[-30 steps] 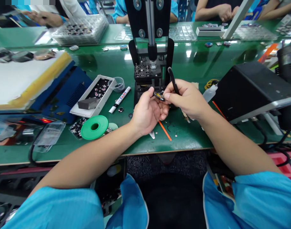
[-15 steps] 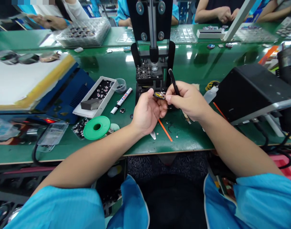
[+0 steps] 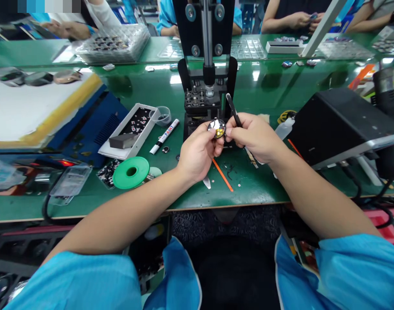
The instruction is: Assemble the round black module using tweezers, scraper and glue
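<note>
My left hand (image 3: 198, 150) pinches a small round electronic part (image 3: 217, 128) with a black rim between thumb and fingers. Its face, with white and shiny gold-yellow pieces, is turned up toward me. Fingers of my right hand (image 3: 253, 134) are closed around a slim black tool (image 3: 233, 110), whose upper end points up and to the left; its kind is not clear. My right thumb and fingertips are at the right rim of the round part. Just behind both hands stands a black press (image 3: 201, 101) with a vertical rod.
Left lie a white paint marker (image 3: 164, 137), a parts tray (image 3: 132, 131), a green spool (image 3: 131, 173) and a blue machine (image 3: 96, 116). An orange stick (image 3: 223, 175) rests below my hands. At right are a bottle (image 3: 285, 128) and a black box (image 3: 342, 122). Co-workers' hands (image 3: 302, 21) show across the bench.
The round part has turned from nearly edge-on to face up, and my left thumb now lies over its edge. The black tool in my right hand has shifted slightly.
</note>
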### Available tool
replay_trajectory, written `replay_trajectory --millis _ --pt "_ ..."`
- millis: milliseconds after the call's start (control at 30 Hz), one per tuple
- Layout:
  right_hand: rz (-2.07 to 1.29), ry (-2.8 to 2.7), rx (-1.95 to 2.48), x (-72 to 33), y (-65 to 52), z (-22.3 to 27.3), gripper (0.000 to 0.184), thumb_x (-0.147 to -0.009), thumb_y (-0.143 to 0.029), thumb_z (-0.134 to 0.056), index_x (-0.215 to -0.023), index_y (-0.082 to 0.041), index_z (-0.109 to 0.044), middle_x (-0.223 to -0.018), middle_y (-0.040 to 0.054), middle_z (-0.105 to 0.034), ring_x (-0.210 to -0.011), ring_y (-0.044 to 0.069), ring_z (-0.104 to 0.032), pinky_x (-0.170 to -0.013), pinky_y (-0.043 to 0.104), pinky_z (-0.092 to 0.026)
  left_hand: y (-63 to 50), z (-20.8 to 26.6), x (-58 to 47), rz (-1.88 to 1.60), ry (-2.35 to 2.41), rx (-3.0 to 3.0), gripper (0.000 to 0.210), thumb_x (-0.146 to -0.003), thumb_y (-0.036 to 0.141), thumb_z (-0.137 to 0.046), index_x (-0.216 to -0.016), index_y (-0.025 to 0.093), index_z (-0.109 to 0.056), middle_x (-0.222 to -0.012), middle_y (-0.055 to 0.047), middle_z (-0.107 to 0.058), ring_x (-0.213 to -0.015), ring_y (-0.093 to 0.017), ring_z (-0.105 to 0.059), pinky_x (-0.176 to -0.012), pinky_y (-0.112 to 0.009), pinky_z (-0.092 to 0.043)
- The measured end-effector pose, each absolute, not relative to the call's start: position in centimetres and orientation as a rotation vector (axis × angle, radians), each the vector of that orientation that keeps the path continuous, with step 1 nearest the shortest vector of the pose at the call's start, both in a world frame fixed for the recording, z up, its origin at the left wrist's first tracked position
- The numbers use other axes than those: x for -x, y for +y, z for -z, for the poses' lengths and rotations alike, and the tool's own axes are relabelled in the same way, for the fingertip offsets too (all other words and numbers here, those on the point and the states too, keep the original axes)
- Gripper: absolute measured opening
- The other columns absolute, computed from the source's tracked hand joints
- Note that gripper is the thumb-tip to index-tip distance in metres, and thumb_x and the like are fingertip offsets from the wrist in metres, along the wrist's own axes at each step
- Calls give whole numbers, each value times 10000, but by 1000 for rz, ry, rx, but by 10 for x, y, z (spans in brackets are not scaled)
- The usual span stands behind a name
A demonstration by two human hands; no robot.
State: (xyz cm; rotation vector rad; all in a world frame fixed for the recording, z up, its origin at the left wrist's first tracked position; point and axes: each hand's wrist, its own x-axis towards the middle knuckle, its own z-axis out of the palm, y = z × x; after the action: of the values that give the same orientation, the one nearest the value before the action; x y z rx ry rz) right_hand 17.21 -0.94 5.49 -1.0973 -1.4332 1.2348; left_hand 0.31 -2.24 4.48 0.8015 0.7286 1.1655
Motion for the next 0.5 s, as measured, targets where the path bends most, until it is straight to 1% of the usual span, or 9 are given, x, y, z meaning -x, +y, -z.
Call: replay_trajectory --millis 300,500 --pt "-1234 -1422 1104 -171 -10 -56 85 -861 -143 -707 -804 -203 -686 -698 -28 -692 -603 96 -522 -614 265 -417 -22 -42 -2 -1171 811 -884 100 -1035 163 -554 -1076 181 -644 -751 12 -642 -602 -104 -558 -541 -196 -417" --pt "-1188 -1451 1124 -172 -9 -56 54 -839 -177 -726 -806 -208 -695 -713 -27 -702 -612 105 -517 -618 277 -409 -21 -39 -3 -1206 857 -938 117 -1059 123 -541 -1085 185 -636 -767 18 -658 -599 -96 -566 -541 -191 -444"
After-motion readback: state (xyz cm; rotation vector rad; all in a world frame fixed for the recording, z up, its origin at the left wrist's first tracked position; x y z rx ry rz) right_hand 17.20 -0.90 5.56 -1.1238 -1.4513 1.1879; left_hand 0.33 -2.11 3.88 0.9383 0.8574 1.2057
